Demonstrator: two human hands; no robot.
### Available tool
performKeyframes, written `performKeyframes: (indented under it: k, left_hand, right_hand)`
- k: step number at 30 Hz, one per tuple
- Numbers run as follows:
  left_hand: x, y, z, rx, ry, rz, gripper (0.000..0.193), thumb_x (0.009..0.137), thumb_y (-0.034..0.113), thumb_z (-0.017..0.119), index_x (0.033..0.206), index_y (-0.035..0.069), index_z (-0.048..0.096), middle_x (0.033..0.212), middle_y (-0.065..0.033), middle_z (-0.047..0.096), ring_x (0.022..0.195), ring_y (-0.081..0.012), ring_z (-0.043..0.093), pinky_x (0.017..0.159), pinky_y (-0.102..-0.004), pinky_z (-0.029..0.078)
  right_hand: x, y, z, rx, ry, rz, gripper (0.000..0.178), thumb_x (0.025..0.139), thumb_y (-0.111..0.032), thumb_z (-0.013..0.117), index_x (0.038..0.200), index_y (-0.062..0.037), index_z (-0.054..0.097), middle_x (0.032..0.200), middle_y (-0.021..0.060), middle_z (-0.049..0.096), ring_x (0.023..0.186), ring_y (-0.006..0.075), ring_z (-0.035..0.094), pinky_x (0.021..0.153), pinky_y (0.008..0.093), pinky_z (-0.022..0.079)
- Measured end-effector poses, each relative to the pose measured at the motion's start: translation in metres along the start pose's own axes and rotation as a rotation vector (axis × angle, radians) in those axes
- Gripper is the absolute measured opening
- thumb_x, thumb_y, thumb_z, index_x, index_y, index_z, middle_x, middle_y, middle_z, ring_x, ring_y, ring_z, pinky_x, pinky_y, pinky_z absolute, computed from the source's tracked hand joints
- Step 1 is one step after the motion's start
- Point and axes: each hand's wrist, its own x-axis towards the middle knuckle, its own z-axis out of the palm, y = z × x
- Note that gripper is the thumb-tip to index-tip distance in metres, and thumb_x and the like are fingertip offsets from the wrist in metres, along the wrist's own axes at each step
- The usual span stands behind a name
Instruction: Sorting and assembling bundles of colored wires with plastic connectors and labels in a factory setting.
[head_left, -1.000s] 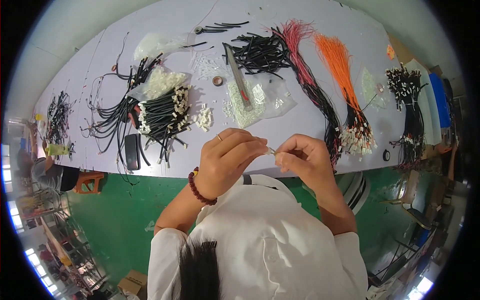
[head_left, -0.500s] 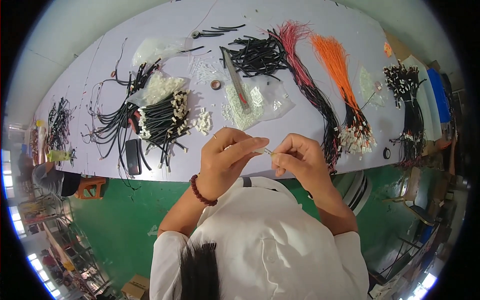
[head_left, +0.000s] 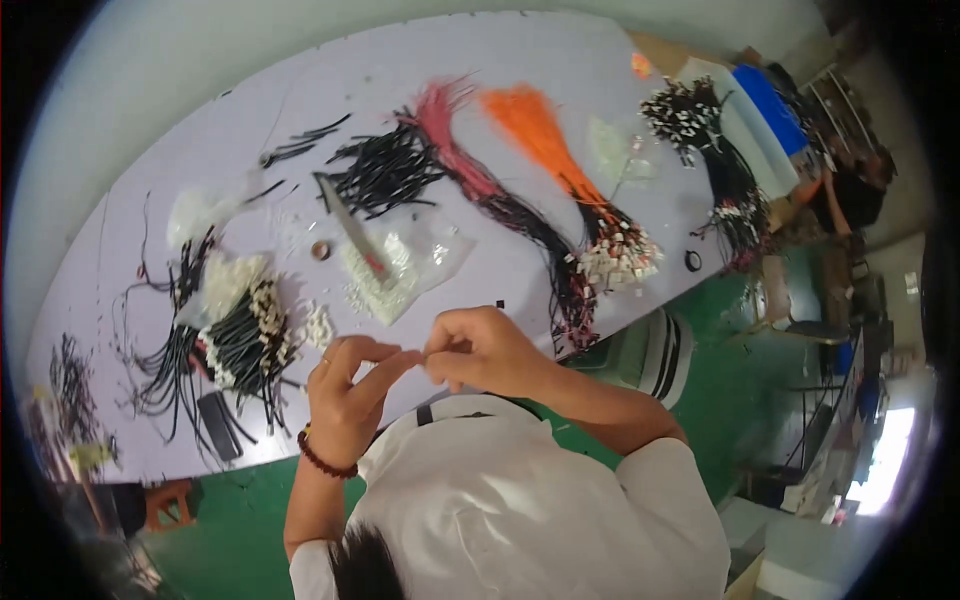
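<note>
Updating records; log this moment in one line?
left hand: pinched; right hand: pinched, beside left; anything held: unclear; orange wire bundle: on table

Your left hand (head_left: pixel 350 395) points right, thumb and forefinger pinched together. Your right hand (head_left: pixel 485 350) faces it, fingers curled into a pinch, the two sets of fingertips close together. Your left forearm (head_left: pixel 312 510) stands nearly straight; your right forearm (head_left: pixel 605 412) slants from the near right.

The person's two hands (head_left: pixel 345 393) (head_left: pixel 482 350), one ruler (head_left: pixel 350 228), one phone (head_left: pixel 219 425), one orange wire bundle (head_left: pixel 535 128), one bracelet (head_left: pixel 322 458)
</note>
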Motion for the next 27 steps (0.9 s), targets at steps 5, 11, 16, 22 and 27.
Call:
performKeyframes:
  k: [5,11,16,22,27]
  left_hand:
    - [0.005,-0.001,0.001,-0.031,-0.050,0.056,0.033,0.058,-0.004,0.062,0.088,0.008,0.069,0.077,-0.0032,0.058,0.071,-0.0198,0.059,0.055,-0.0282,0.047]
    - [0.004,-0.004,0.010,-0.005,-0.104,0.114,0.033,0.059,-0.003,0.065,0.090,0.007,0.067,0.079,-0.0028,0.059,0.073,-0.0195,0.060,0.054,-0.0280,0.048]
    - [-0.003,-0.005,0.023,-0.267,-0.259,-0.259,0.025,0.066,-0.005,0.069,0.090,0.003,0.066,0.080,-0.0091,0.063,0.071,-0.0229,0.061,0.060,-0.0289,0.049]
    - [-0.012,-0.003,0.028,-0.549,-0.212,-0.508,0.020,0.075,-0.004,0.067,0.095,0.001,0.065,0.087,-0.0081,0.064,0.078,-0.0150,0.061,0.065,-0.0236,0.049]
    - [-0.019,-0.004,0.032,-0.662,-0.136,-0.650,0.014,0.079,-0.004,0.064,0.093,-0.001,0.064,0.091,-0.0042,0.062,0.082,-0.0099,0.059,0.068,-0.0205,0.047]
  right_hand:
    - [-0.002,0.001,-0.004,0.002,-0.012,0.000,0.009,0.077,-0.007,0.059,0.079,0.0019,0.059,0.072,0.0074,0.063,0.056,0.0105,0.058,0.051,0.0219,0.047]
    - [-0.004,0.002,-0.012,-0.117,-0.040,0.054,0.010,0.078,-0.007,0.058,0.082,0.0026,0.059,0.073,0.0073,0.063,0.058,0.0106,0.058,0.053,0.0220,0.047]
    - [-0.001,0.025,-0.023,-0.080,-0.121,-0.008,0.010,0.084,-0.007,0.058,0.087,0.0028,0.059,0.078,0.0060,0.062,0.064,0.0095,0.057,0.059,0.0230,0.048]
    - [-0.004,0.028,-0.015,-0.122,-0.019,-0.069,0.012,0.086,-0.007,0.060,0.090,0.0036,0.059,0.079,0.0050,0.062,0.069,0.0094,0.057,0.064,0.0245,0.049]
    - [-0.005,0.029,-0.014,-0.328,0.025,-0.174,0.014,0.085,-0.007,0.060,0.094,0.0028,0.061,0.082,0.0055,0.062,0.074,0.0095,0.058,0.068,0.0240,0.048]
